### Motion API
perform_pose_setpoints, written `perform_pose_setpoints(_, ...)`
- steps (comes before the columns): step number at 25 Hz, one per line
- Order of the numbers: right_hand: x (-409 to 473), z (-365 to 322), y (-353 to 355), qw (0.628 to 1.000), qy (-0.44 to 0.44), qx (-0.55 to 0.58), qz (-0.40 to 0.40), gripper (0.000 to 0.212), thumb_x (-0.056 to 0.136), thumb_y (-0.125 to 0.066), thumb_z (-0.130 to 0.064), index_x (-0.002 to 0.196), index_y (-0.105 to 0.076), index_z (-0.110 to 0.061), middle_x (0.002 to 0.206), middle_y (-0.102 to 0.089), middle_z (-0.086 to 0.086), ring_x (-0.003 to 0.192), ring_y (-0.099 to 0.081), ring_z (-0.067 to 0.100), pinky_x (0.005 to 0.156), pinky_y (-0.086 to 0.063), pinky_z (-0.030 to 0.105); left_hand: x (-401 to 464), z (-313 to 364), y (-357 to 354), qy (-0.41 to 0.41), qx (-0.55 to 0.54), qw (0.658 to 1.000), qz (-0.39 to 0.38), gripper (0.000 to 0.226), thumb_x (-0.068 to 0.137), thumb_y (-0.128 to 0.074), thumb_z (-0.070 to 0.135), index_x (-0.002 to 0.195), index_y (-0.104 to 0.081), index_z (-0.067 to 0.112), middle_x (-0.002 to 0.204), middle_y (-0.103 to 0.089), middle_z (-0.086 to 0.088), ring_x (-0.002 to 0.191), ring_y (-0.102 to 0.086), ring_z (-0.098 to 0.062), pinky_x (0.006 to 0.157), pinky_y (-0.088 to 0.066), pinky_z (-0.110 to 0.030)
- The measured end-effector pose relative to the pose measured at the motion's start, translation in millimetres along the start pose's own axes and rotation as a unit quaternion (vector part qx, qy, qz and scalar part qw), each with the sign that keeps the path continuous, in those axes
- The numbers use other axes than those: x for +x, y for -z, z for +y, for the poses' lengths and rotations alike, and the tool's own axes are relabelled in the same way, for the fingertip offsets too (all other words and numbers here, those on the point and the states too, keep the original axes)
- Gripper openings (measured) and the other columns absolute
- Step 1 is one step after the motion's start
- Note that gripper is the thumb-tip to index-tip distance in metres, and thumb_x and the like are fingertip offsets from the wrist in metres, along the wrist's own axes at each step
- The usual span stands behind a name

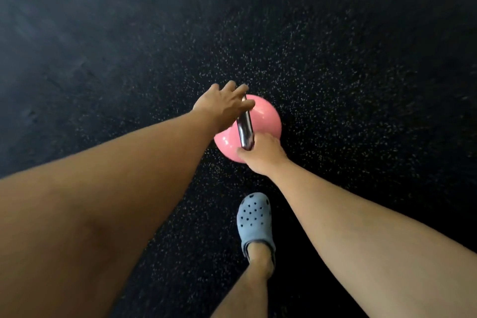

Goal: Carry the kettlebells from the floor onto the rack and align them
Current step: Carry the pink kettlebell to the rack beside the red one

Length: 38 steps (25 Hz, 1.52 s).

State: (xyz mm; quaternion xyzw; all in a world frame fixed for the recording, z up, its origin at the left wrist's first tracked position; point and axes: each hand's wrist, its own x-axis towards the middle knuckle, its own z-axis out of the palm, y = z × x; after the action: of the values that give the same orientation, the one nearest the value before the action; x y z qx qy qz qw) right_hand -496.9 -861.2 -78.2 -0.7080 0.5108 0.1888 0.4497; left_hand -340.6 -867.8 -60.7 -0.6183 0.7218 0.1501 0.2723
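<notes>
A pink kettlebell (pixel 265 117) with a shiny steel handle (pixel 245 128) stands on the dark floor at the middle of the head view. My right hand (pixel 262 156) grips the near end of the handle. My left hand (pixel 223 104) reaches over the far end of the handle with its fingers spread, touching or just above the steel; I cannot tell whether it has closed on it. No rack is in view.
Black rubber flooring (pixel 348 72) with pale speckles fills the whole view. My foot in a blue perforated clog (pixel 254 219) stands just below the kettlebell, close to my right arm.
</notes>
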Motion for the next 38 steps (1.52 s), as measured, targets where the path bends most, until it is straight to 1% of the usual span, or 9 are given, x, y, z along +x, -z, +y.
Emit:
perform_pose_setpoints(3, -0.9, 9.2, 1.5, 0.996, -0.01, 0.088, 0.0, 0.016, 0.086, -0.067, -0.031, 0.094, -0.062, -0.018, 0.078, -0.059, -0.005, 0.069, -0.057, 0.018, 0.06, -0.038, 0.023, 16.3, 3.7, 7.3, -0.044, -0.023, 0.998, 0.029, 0.039, 0.088, -0.064, 0.03, 0.124, -0.05, 0.023, 0.132, -0.049, -0.005, 0.123, -0.044, -0.028, 0.092, -0.047, -0.047)
perform_pose_setpoints(6, -11.1, 33.0, 21.4, 0.991, -0.044, 0.12, 0.047, 0.021, 0.084, -0.069, -0.029, 0.1, -0.068, -0.015, 0.092, -0.066, 0.003, 0.074, -0.055, 0.018, 0.059, -0.038, 0.022, 28.6, 19.6, 30.0, -0.105, -0.035, 0.994, -0.002, 0.026, 0.087, -0.065, 0.032, 0.11, -0.061, 0.02, 0.113, -0.063, -0.002, 0.112, -0.054, -0.024, 0.094, -0.044, -0.04)
perform_pose_setpoints(11, -68.2, 110.6, 76.0, 0.993, -0.024, 0.068, 0.097, 0.023, 0.078, -0.069, -0.028, 0.098, -0.069, -0.016, 0.082, -0.058, 0.0, 0.078, -0.057, 0.02, 0.066, -0.043, 0.026, 20.0, 98.5, 77.5, -0.138, -0.16, 0.971, -0.113, 0.01, 0.082, -0.064, 0.022, 0.083, -0.058, 0.03, 0.079, -0.062, 0.005, 0.072, -0.059, -0.017, 0.064, -0.05, -0.032)
perform_pose_setpoints(20, -278.2, 340.5, 171.2, 0.943, -0.166, 0.124, 0.259, 0.011, 0.079, -0.066, -0.03, 0.079, -0.071, -0.02, 0.057, -0.047, -0.007, 0.062, -0.052, 0.022, 0.06, -0.039, 0.025, 41.0, 405.1, 229.2, -0.313, -0.078, 0.945, -0.058, 0.016, 0.077, -0.061, 0.034, 0.088, -0.067, 0.023, 0.08, -0.065, -0.001, 0.073, -0.062, -0.025, 0.058, -0.044, -0.03)
perform_pose_setpoints(23, -364.2, 413.5, 194.9, 0.913, -0.213, 0.125, 0.324, 0.017, 0.078, -0.067, -0.034, 0.078, -0.071, -0.017, 0.067, -0.065, 0.002, 0.069, -0.062, 0.029, 0.062, -0.046, 0.029, 29.7, 517.2, 292.3, -0.381, -0.02, 0.924, -0.021, 0.016, 0.077, -0.06, 0.037, 0.085, -0.066, 0.025, 0.078, -0.065, -0.001, 0.07, -0.061, -0.025, 0.058, -0.043, -0.031)
perform_pose_setpoints(26, -468.0, 490.2, 207.7, 0.864, -0.266, 0.125, 0.409, 0.022, 0.075, -0.069, -0.038, 0.079, -0.071, -0.016, 0.078, -0.073, 0.008, 0.076, -0.068, 0.032, 0.064, -0.048, 0.031, -6.1, 642.8, 360.1, -0.466, 0.067, 0.882, 0.024, 0.02, 0.081, -0.056, 0.042, 0.09, -0.065, 0.026, 0.079, -0.066, 0.002, 0.066, -0.059, -0.021, 0.058, -0.045, -0.031)
perform_pose_setpoints(30, -591.1, 563.0, 214.7, 0.773, -0.323, 0.128, 0.531, 0.019, 0.065, -0.075, -0.03, 0.065, -0.069, -0.012, 0.064, -0.071, 0.012, 0.061, -0.067, 0.037, 0.052, -0.042, 0.029, -60.6, 780.4, 437.1, -0.566, 0.153, 0.804, 0.098, 0.022, 0.085, -0.053, 0.044, 0.093, -0.064, 0.026, 0.085, -0.069, 0.001, 0.074, -0.065, -0.024, 0.061, -0.045, -0.031)
perform_pose_setpoints(33, -668.3, 610.2, 217.2, 0.719, -0.386, 0.124, 0.565, 0.017, 0.064, -0.075, -0.027, 0.067, -0.069, -0.012, 0.062, -0.07, 0.012, 0.06, -0.067, 0.038, 0.051, -0.044, 0.031, -97.0, 873.4, 471.4, -0.621, 0.168, 0.751, 0.15, 0.022, 0.085, -0.051, 0.043, 0.084, -0.06, 0.023, 0.087, -0.07, -0.001, 0.077, -0.066, -0.029, 0.06, -0.038, -0.03)
perform_pose_setpoints(38, -753.2, 673.4, 208.3, 0.642, -0.477, 0.105, 0.591, 0.017, 0.067, -0.072, -0.028, 0.077, -0.072, -0.013, 0.069, -0.072, 0.015, 0.067, -0.069, 0.041, 0.057, -0.054, 0.038, -136.6, 994.0, 498.0, -0.694, 0.159, 0.669, 0.213, 0.028, 0.084, -0.054, 0.043, 0.093, -0.065, 0.018, 0.093, -0.072, -0.009, 0.087, -0.068, -0.038, 0.066, -0.048, -0.037)
